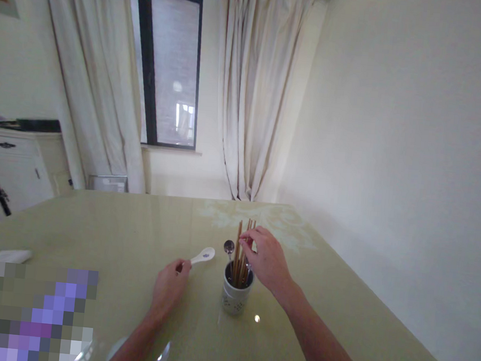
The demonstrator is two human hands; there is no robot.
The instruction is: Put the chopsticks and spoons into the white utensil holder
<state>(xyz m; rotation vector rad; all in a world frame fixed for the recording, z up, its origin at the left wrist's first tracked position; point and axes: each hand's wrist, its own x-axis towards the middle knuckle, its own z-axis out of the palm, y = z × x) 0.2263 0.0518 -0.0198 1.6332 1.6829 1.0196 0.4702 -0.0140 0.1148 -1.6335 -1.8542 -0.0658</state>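
Evidently the cup (235,302) is the centre of things, standing nearer the desk's (142,233) right edge than its left. Chopsticks (237,254) and a metal spoon (229,247) are already upright in it, while the white spoon (205,254) is outside, just left of the cup — so the work looks partway, with that spoon out of the cup.

The left hand (169,287) is low over the desk, its grip pinching the white spoon's handle, bowl pointing towards the far edge and the cup. The right hand (269,257) arches over the cup from the right-edge side, wrist raised, fingertips at the chopstick tops — whether its grip pinches one, I cannot tell. Beyond the far edge hang curtains (257,91) beside a window (172,66).
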